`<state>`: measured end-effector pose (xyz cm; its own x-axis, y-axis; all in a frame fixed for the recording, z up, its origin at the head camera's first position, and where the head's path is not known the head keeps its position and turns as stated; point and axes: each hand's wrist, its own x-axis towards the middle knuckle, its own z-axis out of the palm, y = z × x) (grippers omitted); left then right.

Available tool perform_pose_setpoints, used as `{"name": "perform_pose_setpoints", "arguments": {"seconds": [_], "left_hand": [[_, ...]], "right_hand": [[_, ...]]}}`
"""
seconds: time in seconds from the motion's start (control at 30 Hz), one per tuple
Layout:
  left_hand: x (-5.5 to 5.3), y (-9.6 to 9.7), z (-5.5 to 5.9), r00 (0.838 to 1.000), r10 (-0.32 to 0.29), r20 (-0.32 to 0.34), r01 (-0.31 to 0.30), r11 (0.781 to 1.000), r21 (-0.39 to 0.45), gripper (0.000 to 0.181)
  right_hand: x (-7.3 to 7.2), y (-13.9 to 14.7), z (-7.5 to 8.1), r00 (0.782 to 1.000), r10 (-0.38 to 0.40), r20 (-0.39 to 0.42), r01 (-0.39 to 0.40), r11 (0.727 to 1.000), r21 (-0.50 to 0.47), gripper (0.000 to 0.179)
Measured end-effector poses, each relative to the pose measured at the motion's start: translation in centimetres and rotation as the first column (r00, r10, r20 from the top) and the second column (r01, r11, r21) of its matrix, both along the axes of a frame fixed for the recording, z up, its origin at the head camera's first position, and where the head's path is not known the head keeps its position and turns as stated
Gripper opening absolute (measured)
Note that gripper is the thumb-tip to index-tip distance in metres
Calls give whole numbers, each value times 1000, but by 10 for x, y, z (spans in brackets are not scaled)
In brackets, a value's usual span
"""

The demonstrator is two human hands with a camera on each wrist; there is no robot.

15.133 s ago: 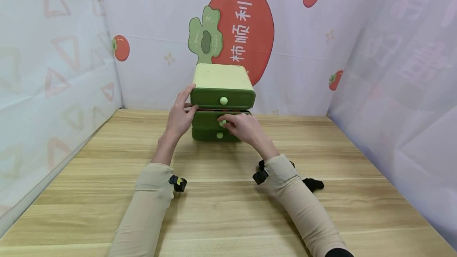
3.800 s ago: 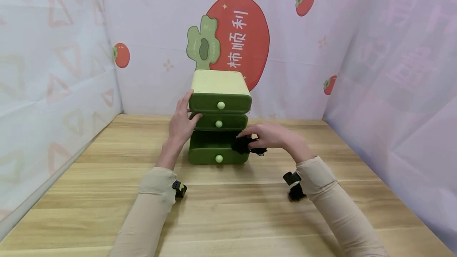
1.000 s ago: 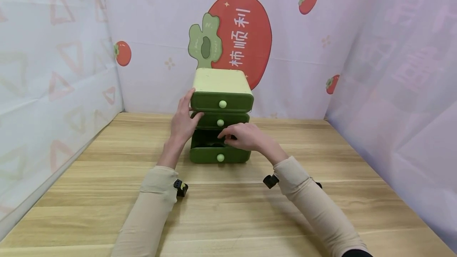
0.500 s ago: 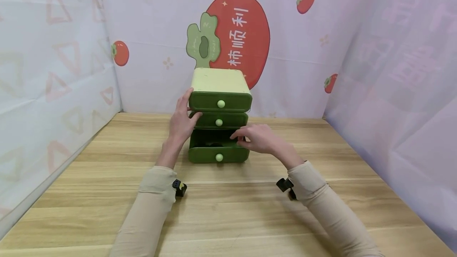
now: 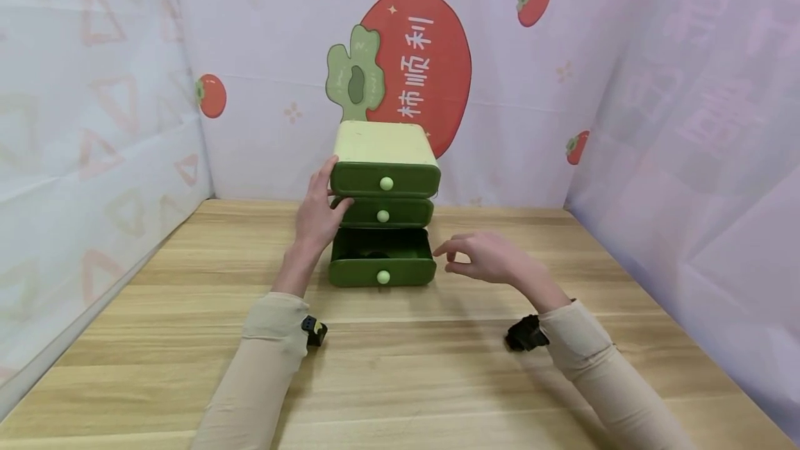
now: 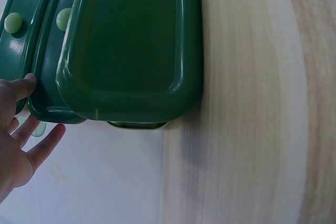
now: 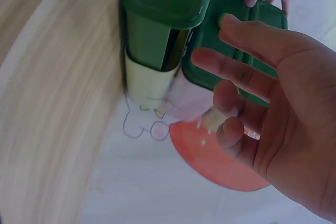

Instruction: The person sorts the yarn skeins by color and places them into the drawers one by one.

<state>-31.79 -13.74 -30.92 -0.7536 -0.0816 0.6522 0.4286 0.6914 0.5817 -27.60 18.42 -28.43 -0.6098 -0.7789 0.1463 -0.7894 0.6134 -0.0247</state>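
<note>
Your right hand (image 5: pixel 484 259) has pulled back out of the bottom drawer (image 5: pixel 382 261) since a moment ago and now hovers just to its right, fingers loosely curled and holding nothing. That drawer stands pulled out at the foot of the green drawer chest (image 5: pixel 384 172), near the back of the wooden table (image 5: pixel 400 367); a dark item (image 5: pixel 377 253) lies inside it, too hidden to identify. Your left hand (image 5: pixel 317 210) rests against the chest's left side, fingers straight along the upper two closed drawers, thumb touching the middle drawer (image 5: pixel 384 213). Behind stands the persimmon-printed backdrop (image 5: pixel 412 61)
</note>
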Motion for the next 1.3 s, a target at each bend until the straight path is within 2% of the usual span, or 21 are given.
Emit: {"name": "perform_pose_setpoints", "arguments": {"seconds": [0.23, 0.43, 0.63, 0.83, 0.9, 1.0, 1.13, 1.3], "left_hand": [[1, 0, 0, 1000, -8, -4, 8, 1000, 8, 83], [1, -1, 1, 1000, 11, -2, -11, 1000, 4, 84], [-1, 2, -1, 1000, 3, -7, -4, 1000, -9, 84], [0, 3, -2, 1000, -1, -6, 1, 1000, 2, 84], [0, 3, -2, 1000, 4, -3, -4, 1000, 4, 84], [0, 3, -2, 1000, 6, 0, -6, 1000, 6, 84], [0, 3, -2, 1000, 9, 1, -9, 1000, 10, 84], [0, 3, -2, 1000, 11, -4, -11, 1000, 8, 85]], "right_hand": [[6, 27, -8, 999, -34, 12, 33, 999, 28, 28], [11, 46, -11, 997, -68, 31, 66, 996, 58, 30], [22, 68, -20, 992, -113, 55, 106, 989, 107, 31], [30, 86, -26, 990, -122, 69, 117, 990, 75, 32], [33, 91, -26, 986, -135, 97, 130, 990, 57, 33], [38, 98, -25, 972, -166, 168, 161, 986, 45, 36], [44, 106, -24, 943, -196, 271, 186, 981, 62, 42], [51, 113, -24, 886, -252, 389, 233, 968, 97, 49]]}}
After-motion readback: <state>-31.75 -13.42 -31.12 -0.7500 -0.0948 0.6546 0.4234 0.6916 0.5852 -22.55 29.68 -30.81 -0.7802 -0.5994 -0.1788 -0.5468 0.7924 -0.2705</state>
